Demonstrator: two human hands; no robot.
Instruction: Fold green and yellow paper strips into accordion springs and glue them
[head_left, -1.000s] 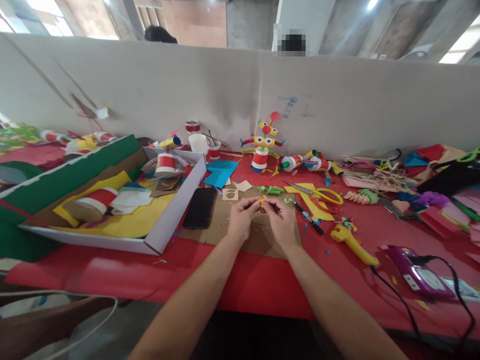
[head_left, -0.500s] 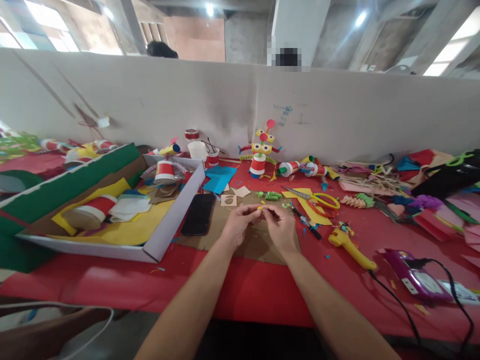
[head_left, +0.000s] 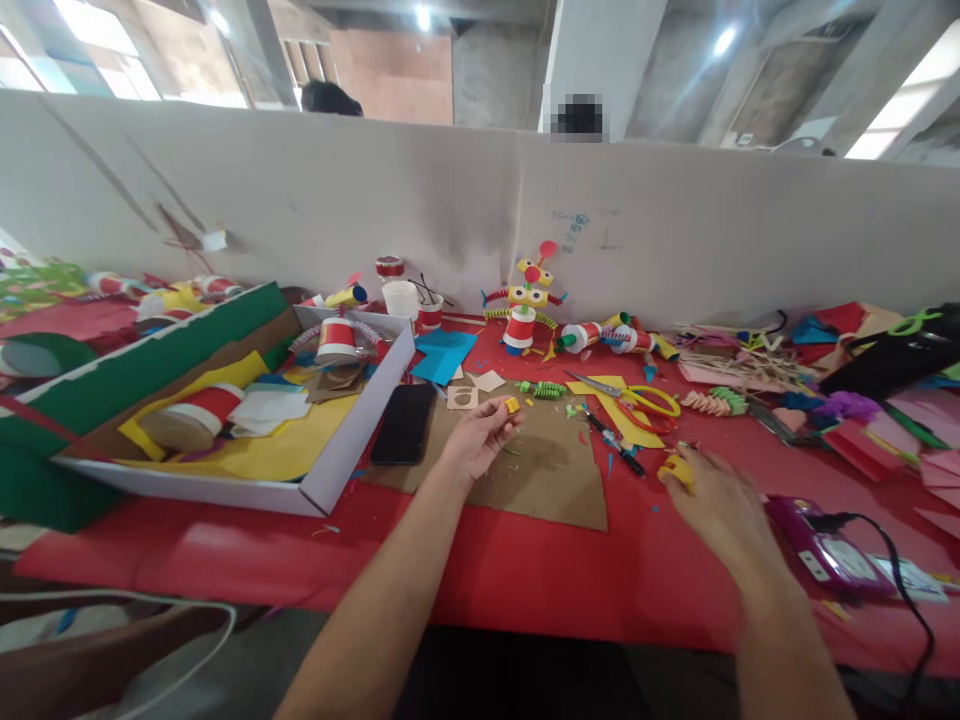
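Observation:
My left hand [head_left: 478, 440] pinches a small yellow folded paper piece [head_left: 512, 405] above the brown cardboard [head_left: 555, 490]. To the right, my right hand [head_left: 721, 510] is closed over the yellow glue gun [head_left: 679, 469], covering its handle. Only the gun's front part shows past my thumb. A green pleated paper strip [head_left: 550, 390] rests at the cardboard's far edge. Just beyond it are scissors [head_left: 649, 402] with yellow and orange handles, lying across yellow paper [head_left: 634, 430]. A black pen-like tool [head_left: 615, 443] lies between the cardboard and the gun.
An open box [head_left: 322, 470] of paper and cups stands left, beside a black phone [head_left: 403, 425]. Cup figures [head_left: 519, 328] stand at the back. A purple power strip [head_left: 814, 550] with a black cord sits right. Paper scraps [head_left: 862, 435] pile up at far right.
My right hand has left the small yellow piece and moved right onto the glue gun. My left hand keeps the piece, nearly in place.

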